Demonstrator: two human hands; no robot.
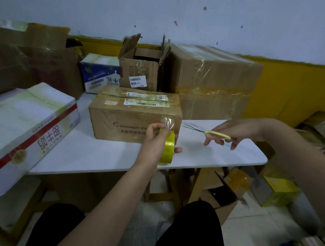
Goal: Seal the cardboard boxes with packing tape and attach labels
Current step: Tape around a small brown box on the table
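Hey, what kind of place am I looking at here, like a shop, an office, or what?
Most likely a small parcel-packing or storeroom area, not an office. Taped cardboard boxes crowd a white table, one labelled box sits in front, and the left hand holds a tape roll while the right hand holds scissors.

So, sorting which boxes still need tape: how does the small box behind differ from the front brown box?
The small box behind has raised flaps and stands open; the front brown box is closed and taped. The former carries one label on its side, the latter labels on top. Both are brown cardboard.
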